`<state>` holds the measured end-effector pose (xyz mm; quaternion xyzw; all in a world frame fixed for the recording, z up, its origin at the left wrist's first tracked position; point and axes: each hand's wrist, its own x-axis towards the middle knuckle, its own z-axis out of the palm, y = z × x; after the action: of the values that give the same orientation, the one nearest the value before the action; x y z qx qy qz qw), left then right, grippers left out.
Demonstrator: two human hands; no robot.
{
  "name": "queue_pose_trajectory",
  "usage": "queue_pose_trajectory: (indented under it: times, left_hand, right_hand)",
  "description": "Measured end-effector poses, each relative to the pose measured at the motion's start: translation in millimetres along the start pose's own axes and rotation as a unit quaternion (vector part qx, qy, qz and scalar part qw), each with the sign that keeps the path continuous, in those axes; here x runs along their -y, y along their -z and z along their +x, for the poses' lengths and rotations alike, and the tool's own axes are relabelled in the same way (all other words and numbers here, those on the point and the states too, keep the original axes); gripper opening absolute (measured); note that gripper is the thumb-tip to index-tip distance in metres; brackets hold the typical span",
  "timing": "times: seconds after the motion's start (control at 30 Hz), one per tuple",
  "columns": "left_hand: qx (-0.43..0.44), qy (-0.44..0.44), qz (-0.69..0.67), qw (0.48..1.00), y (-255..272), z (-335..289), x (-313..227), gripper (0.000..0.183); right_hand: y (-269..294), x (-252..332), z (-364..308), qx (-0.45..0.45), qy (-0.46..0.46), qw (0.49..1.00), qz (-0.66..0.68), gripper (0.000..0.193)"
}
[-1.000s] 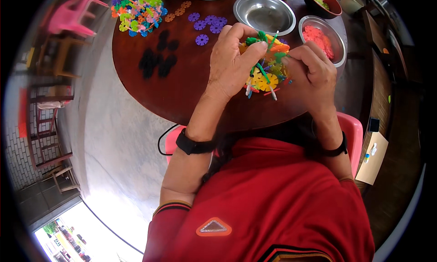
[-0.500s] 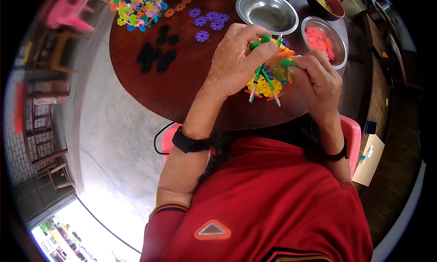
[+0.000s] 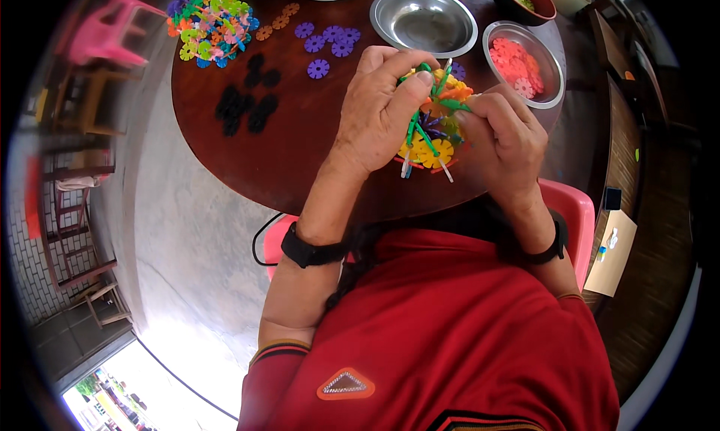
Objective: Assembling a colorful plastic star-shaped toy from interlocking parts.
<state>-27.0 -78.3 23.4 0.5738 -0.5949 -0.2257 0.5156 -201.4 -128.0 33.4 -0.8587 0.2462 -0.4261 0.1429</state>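
Observation:
Between my hands is a built piece of interlocking plastic snowflake discs (image 3: 430,153), with yellow, green, orange, purple and white discs slotted together. My left hand (image 3: 379,109) grips its upper left, thumb and fingers closed around the green discs. On the right side, my right hand (image 3: 510,135) pinches a green disc (image 3: 453,104) that touches the built piece; whether it is fully slotted in I cannot tell. Several yellow discs and pale edge-on discs face me at the bottom of the piece. My fingers hide part of its top and right side.
Loose purple discs (image 3: 318,69), black discs (image 3: 257,113) and orange discs (image 3: 280,22) lie on the round brown table (image 3: 300,169). A multicoloured disc ball (image 3: 214,26) stands far left. Beyond my hands are a steel bowl (image 3: 390,37) and a bowl of pink discs (image 3: 515,65).
The whole view has shifted a little. The built piece is tilted slightly differently, and my right hand has come a bit closer to it with the green disc. Both hands keep their grip.

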Motion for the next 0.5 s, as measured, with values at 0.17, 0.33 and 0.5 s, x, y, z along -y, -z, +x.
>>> queue_pose_trajectory:
  times: [0.17,0.33,0.5]
  left_hand:
    - [-0.022,0.012,0.003,1.000,-2.1,-1.8,-3.2,0.033]
    - [-0.052,0.053,-0.039,0.996,-4.4,-2.7,0.1,0.031]
    - [-0.044,0.131,-0.103,0.985,4.8,-1.7,4.0,0.028]
  right_hand:
    - [-2.5,-0.4,0.9,-0.008,0.010,1.000,-0.012,0.013]
    - [0.7,-7.2,4.1,0.006,0.025,0.999,-0.046,0.015]
    - [9.4,1.7,3.9,-0.035,0.017,0.998,-0.055,0.019]
